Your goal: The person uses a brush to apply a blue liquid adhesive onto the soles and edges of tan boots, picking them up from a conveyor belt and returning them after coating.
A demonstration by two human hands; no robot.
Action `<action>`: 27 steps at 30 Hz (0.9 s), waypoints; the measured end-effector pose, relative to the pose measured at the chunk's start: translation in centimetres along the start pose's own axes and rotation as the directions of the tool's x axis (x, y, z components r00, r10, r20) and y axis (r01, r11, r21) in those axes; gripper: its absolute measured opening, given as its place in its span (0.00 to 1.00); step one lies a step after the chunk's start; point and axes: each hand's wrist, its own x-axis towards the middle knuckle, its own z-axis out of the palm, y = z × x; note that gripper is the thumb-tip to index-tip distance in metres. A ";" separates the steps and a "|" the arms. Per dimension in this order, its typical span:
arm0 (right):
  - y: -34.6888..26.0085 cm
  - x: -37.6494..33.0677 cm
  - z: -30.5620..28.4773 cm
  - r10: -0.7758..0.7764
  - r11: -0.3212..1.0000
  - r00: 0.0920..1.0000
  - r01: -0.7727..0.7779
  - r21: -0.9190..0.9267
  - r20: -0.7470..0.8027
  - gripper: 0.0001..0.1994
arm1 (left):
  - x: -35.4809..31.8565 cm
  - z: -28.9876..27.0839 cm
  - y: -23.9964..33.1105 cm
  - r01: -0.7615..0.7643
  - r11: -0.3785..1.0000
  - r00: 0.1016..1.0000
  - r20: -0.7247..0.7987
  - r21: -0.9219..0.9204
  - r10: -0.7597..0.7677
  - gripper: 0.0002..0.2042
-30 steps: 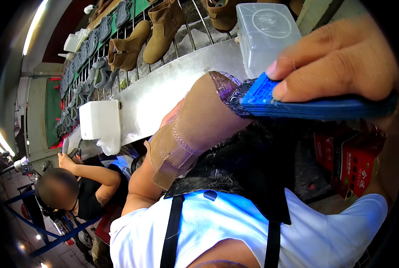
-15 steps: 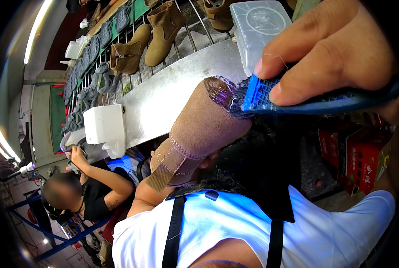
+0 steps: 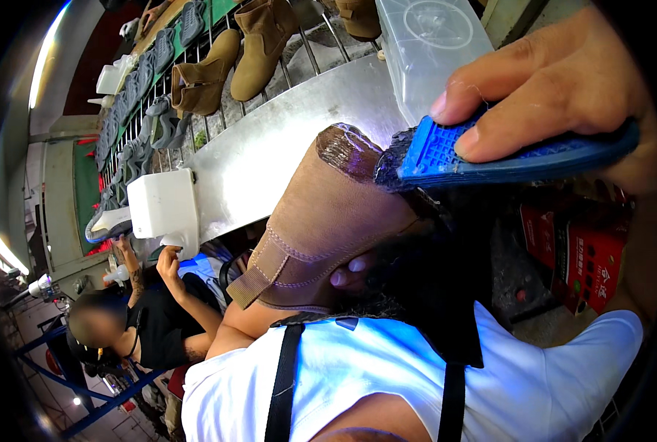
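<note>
A brown suede ankle boot [image 3: 321,214] is held tilted in front of my chest, its webbing pull tab towards me. The far end bears a dark, shiny wet patch [image 3: 345,152] with streaks lit purple. My left hand [image 3: 352,271] grips the boot from beneath; only some fingertips show past its side, the rest being hidden. In my right hand [image 3: 553,92], thumb and fingers pinch a blue-handled brush [image 3: 520,162]. Its dark, clotted bristles [image 3: 393,158] are at the edge of the wet patch; whether they touch it I cannot tell.
Beyond the boot runs a metal ledge [image 3: 247,173] with a clear plastic box [image 3: 435,55] and a white container [image 3: 163,206]. Brown boots [image 3: 266,51] and grey soles [image 3: 144,77] stand on a rack. Red boxes [image 3: 582,250] lie right. A co-worker [image 3: 170,317] sits left.
The boot has turned a little, showing more of its side and my left fingertips. The brush has shifted slightly left and tilted. The co-worker's one hand has moved to the white container.
</note>
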 end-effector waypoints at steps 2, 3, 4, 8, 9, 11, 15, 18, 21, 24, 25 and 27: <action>-0.3 0.2 -1.0 -0.005 1.000 0.998 0.007 -0.029 0.061 0.13 | -0.8 -0.2 -0.3 0.063 0.998 0.998 0.007 -0.019 -0.063 0.31; -0.1 0.5 -1.5 -0.009 1.000 0.996 0.012 -0.028 0.085 0.13 | -1.1 -0.3 -0.5 0.096 0.995 0.995 0.006 -0.035 -0.095 0.31; 0.2 1.0 -1.9 -0.027 0.999 0.994 0.030 -0.028 0.110 0.12 | -1.7 -0.6 -0.7 0.098 0.994 0.995 0.008 -0.049 -0.098 0.32; 1.3 1.3 -1.6 -0.024 1.000 0.996 0.022 0.021 0.086 0.11 | -2.3 -1.2 -0.8 0.122 0.989 0.993 0.014 -0.086 -0.121 0.32; 1.5 1.1 -1.0 -0.018 0.999 0.998 0.016 0.033 0.052 0.11 | -2.2 -1.3 -0.7 0.129 0.988 0.992 0.017 -0.087 -0.128 0.33; 2.4 0.9 -0.1 -0.044 0.998 0.999 0.044 0.052 -0.004 0.11 | -2.5 -1.3 -0.8 0.113 0.988 0.994 0.007 -0.101 -0.113 0.33; 3.6 0.5 1.2 -0.050 0.992 0.998 0.055 0.114 -0.049 0.09 | -2.9 -0.4 -0.8 0.078 0.979 0.996 -0.029 -0.186 -0.085 0.34; 4.0 0.0 1.9 -0.038 0.985 0.996 0.050 0.164 -0.080 0.08 | -2.7 -0.4 -0.5 0.113 0.976 0.992 -0.028 -0.187 -0.120 0.34; 4.2 -0.6 2.8 -0.008 0.974 0.993 0.035 0.224 -0.120 0.08 | -2.6 0.0 -0.1 0.138 0.982 0.986 -0.074 -0.128 -0.148 0.35; 5.0 -1.2 3.6 -0.013 0.956 0.988 0.056 0.288 -0.151 0.07 | -2.6 -0.8 0.0 0.184 0.974 0.982 -0.025 -0.135 -0.189 0.36; 5.1 -1.2 3.8 -0.014 0.951 0.988 0.061 0.305 -0.154 0.07 | -2.6 -1.2 0.0 0.205 0.967 0.979 0.013 -0.149 -0.206 0.36; 5.5 -1.3 4.2 -0.017 0.940 0.987 0.070 0.334 -0.160 0.07 | -2.6 -0.4 -0.3 0.165 0.981 0.983 -0.059 -0.103 -0.172 0.33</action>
